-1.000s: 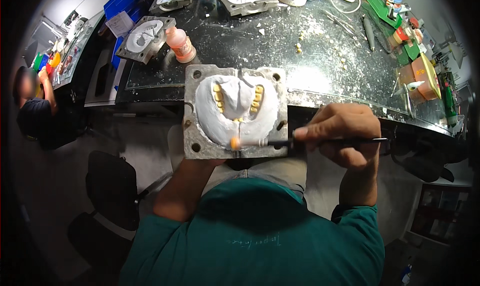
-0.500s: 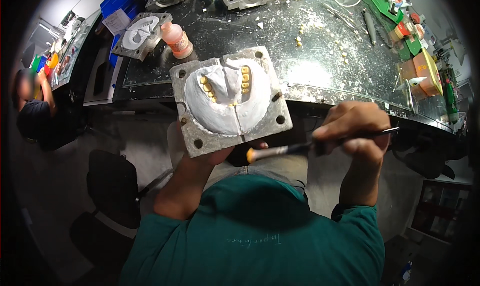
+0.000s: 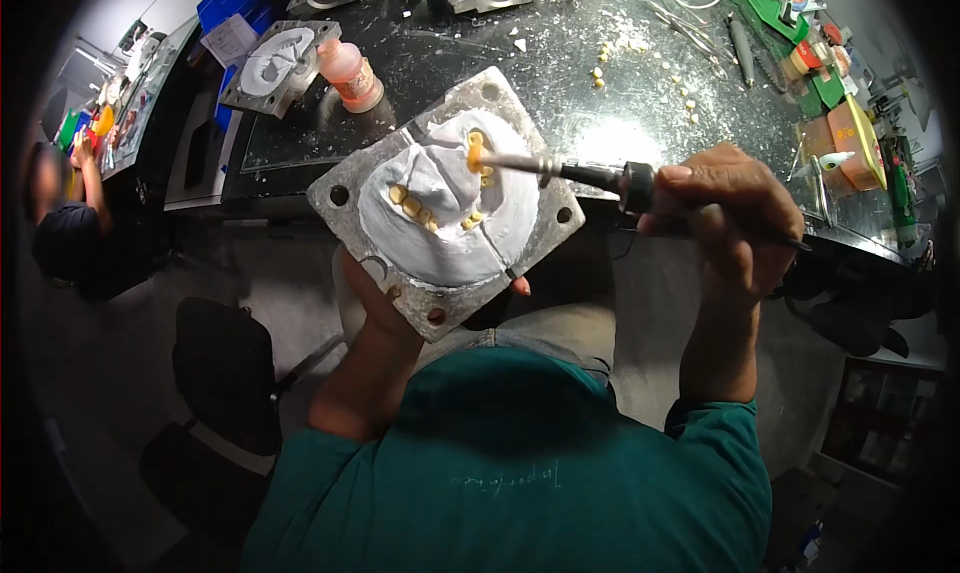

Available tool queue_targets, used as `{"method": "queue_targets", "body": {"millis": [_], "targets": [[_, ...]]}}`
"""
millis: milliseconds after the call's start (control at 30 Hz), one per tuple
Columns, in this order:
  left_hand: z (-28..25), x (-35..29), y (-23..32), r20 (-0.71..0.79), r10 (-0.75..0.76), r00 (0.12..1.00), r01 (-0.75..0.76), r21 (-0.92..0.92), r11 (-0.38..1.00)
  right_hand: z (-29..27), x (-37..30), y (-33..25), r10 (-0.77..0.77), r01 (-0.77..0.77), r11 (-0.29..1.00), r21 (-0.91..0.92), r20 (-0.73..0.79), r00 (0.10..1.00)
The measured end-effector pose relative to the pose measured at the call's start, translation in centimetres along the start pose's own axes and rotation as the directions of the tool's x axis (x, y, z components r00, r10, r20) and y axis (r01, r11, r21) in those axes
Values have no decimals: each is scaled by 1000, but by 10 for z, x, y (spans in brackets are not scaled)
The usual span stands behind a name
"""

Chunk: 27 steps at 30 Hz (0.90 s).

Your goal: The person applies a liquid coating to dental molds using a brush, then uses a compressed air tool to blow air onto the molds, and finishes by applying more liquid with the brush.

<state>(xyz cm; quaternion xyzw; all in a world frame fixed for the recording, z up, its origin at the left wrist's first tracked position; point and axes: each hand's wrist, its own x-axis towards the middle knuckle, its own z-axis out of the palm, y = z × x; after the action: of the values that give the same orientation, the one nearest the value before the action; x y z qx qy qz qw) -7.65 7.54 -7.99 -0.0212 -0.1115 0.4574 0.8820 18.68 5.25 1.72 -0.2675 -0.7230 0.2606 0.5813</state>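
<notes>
My left hand supports a square metal dental flask half from below, its fingers mostly hidden beneath. White plaster fills the flask, with two curved rows of yellowish denture teeth set in it. In my right hand is a brush with a dark handle, a silvery ferrule and an orange tip. The tip reaches the far end of the right-hand tooth row and appears to touch it. A dark ribbed round piece sits along the brush just ahead of my fingers.
On the dark bench stand a pink bottle and other plaster-filled flask halves. Loose yellowish teeth, white crumbs and a pen-like handpiece lie farther right. An orange box is at the right edge. A person sits far left.
The flask half has turned clockwise and shifted slightly left. The brush has come up from below the flask's near edge, its tip now over the right-hand tooth row.
</notes>
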Motion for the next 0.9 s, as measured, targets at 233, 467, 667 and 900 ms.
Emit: {"method": "queue_targets", "body": {"millis": [233, 467, 667, 900], "targets": [[5, -5, 0, -27, -21, 999, 22, 74, 997, 22, -8, -8, 99, -76, 977, 199, -106, 989], [36, 2, 1, -169, 116, 979, -34, 424, 905, 20, 0, -7, -42, 43, 999, 1, -60, 997], [35, 4, 16, -16, 124, 992, -48, 867, 496, 8, -4, 10, 24, -26, 998, -65, -31, 999], [44, 5, 18, 74, 154, 985, -121, 940, 318, -6, -11, 9, 113, -101, 978, 185, -54, 992]]}}
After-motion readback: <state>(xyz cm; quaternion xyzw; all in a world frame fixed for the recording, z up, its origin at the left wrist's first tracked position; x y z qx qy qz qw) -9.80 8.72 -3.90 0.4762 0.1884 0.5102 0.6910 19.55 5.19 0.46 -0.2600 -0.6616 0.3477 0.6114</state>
